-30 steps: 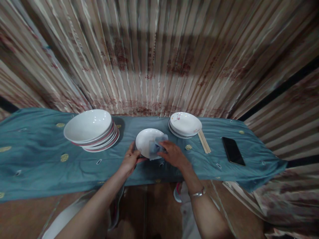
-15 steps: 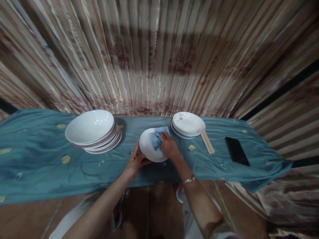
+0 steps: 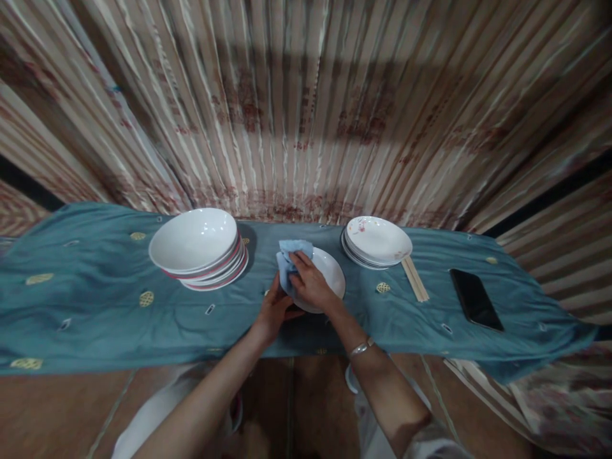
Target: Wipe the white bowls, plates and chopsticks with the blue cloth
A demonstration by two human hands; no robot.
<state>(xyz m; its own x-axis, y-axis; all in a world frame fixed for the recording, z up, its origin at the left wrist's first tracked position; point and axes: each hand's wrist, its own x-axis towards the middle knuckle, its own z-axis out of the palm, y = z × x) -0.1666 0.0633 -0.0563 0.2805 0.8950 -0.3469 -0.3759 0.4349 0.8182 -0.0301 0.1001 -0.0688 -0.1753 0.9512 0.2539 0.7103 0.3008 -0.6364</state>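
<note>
Blue folded cloth pinched in right hand, pressing round white glossy plate; left hand clasps edge: brace, wipe evenly.

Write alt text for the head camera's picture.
A person's left hand holds a white plate while the right hand presses a blue cloth onto it. On a teal tablecloth, a bowl-topped stack stands left; stacked plates, wooden sticks and a phone lie right.

No legible text, reddish marks on the curtain, too blurred to read
</note>
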